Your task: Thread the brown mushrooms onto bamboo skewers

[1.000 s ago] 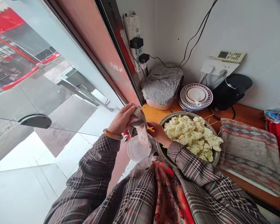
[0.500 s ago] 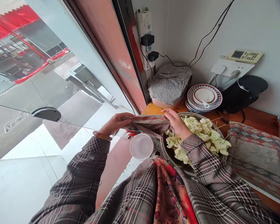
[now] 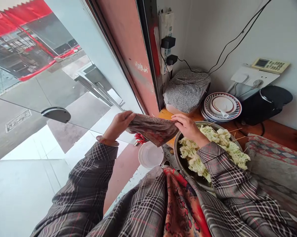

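Head camera, looking down: a damp-looking patterned cloth (image 3: 154,130) hangs in mid-air between the two hands, far of the white bucket (image 3: 150,156). A second ago it was bunched in the left hand with the right hand bare beside it; half a second ago it sagged between both. Now its far edge runs nearly straight from hand to hand, and the lower part drops to a loose corner on the near side. My judgement is that the cloth is now under control at both ends, spread rather than wadded, though its lower folds are not flattened out.

The left hand (image 3: 120,123) pinches the left end, thumb on top; the right hand (image 3: 188,128) grips the right end between thumb and fingers, though its undersides are hidden.

Just to the right, the right forearm crosses a metal basin (image 3: 177,158) heaped with cauliflower (image 3: 237,154), with thin sticks (image 3: 236,130) poking out on its far side. Farther right lies another patterned cloth (image 3: 274,168). Beyond the basin, on the wooden counter (image 3: 166,114), are stacked plates (image 3: 207,110) bearing a white spoon (image 3: 224,114), a grey-covered container (image 3: 185,97) to their left and a black appliance (image 3: 259,105) to their right.
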